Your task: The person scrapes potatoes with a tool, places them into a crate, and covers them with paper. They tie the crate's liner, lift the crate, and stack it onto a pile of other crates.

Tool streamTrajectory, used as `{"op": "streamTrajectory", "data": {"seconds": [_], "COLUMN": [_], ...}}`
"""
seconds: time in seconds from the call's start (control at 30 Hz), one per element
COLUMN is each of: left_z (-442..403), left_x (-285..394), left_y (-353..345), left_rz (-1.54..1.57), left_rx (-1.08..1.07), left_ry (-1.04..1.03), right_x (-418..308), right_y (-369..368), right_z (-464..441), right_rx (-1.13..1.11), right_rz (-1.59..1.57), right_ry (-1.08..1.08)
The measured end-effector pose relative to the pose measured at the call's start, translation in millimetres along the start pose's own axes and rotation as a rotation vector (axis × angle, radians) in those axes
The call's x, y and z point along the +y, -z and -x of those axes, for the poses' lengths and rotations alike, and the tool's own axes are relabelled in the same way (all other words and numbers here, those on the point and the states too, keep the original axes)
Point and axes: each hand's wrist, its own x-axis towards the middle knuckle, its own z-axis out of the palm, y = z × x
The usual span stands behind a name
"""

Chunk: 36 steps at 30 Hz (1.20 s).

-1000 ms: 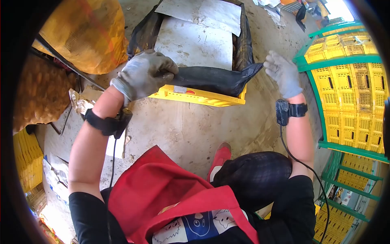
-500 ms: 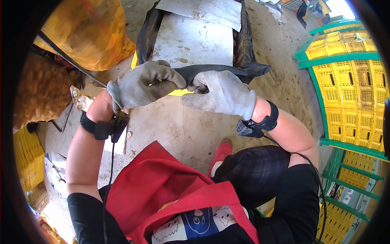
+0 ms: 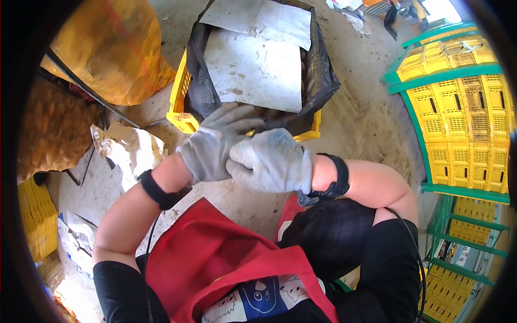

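In the head view both my hands wear grey work gloves in front of a yellow plastic crate (image 3: 179,99) lined with black plastic sheeting (image 3: 326,72). My left hand (image 3: 218,141) lies at the crate's near edge, palm down, fingers stretched out and touching the liner. My right hand (image 3: 266,160) is curled closed, overlapping the left hand; what its fingers grip, if anything, is hidden. White paper sheets (image 3: 253,67), one marked with handwritten digits, cover most of the crate's contents. Brownish contents show at the paper's edges, too little to name.
An orange bag (image 3: 113,48) and a mesh sack of brown round produce (image 3: 56,126) stand at the left. Crumpled paper (image 3: 129,148) lies on the floor. To the right, yellow crates (image 3: 458,107) are stacked within a green metal frame (image 3: 441,76).
Both hands have come down toward my body, now overlapping. The liner's near edge is no longer pinched up between them. My left fingers have straightened, and more of the crate shows.
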Motion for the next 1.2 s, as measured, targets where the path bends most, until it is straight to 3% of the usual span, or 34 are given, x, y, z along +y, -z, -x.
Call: {"op": "streamTrajectory", "data": {"seconds": [0.1,0.17,0.27,0.3,0.37,0.43,0.5,0.53,0.57,0.6,0.63,0.7,0.83,0.97,1.03,1.1,1.2], "left_z": [1,-1,0,-3,-10,-10,5,21,41,54,63,47,46,48,60,66,93], "left_x": [-3,-11,-28,-29,-34,-57,-76,-96,-122,-144,-152,-134,-145,-140,-136,-118,-90], "left_y": [-2,5,16,20,34,52,56,49,33,18,5,2,-1,0,-2,2,-10], "left_rz": [-0.055,-0.087,-0.23,-0.228,-0.3,-0.182,-0.06,-0.069,-0.138,-0.209,-0.106,0.087,-0.09,-0.163,-0.221,-0.148,-0.136], "left_rx": [0.014,0.049,0.081,0.082,0.214,0.413,0.569,0.578,0.595,0.613,0.425,0.174,0.09,0.025,0.125,0.002,-0.065], "left_ry": [-0.001,0.022,0.17,0.163,0.208,0.197,0.479,0.471,0.629,0.789,1.024,1.26,1.256,1.215,1.142,1.196,1.196], "right_x": [3,4,-18,-12,5,85,157,198,240,272,291,292,290,279,316,384,243], "right_y": [-1,4,41,65,99,113,120,120,113,88,62,27,7,10,-18,-64,-30], "right_z": [3,5,2,-2,0,-7,-9,10,27,38,48,45,27,34,45,82,89], "right_rx": [0.038,-0.01,0.087,0.091,0.187,0.625,1.048,0.886,0.716,0.66,0.596,0.435,0.465,0.259,0.346,0.232,0.256], "right_rz": [0.01,-0.176,-0.263,-0.327,-0.855,-0.708,-0.588,-0.309,-0.032,-0.141,-0.25,-0.017,-0.048,-0.064,-0.033,0.164,-0.042], "right_ry": [0.113,0.367,0.413,0.376,-0.157,-0.101,-0.446,-0.603,-0.741,-0.79,-0.838,-0.948,-1.037,-1.062,-1.019,-0.779,-1.043]}}
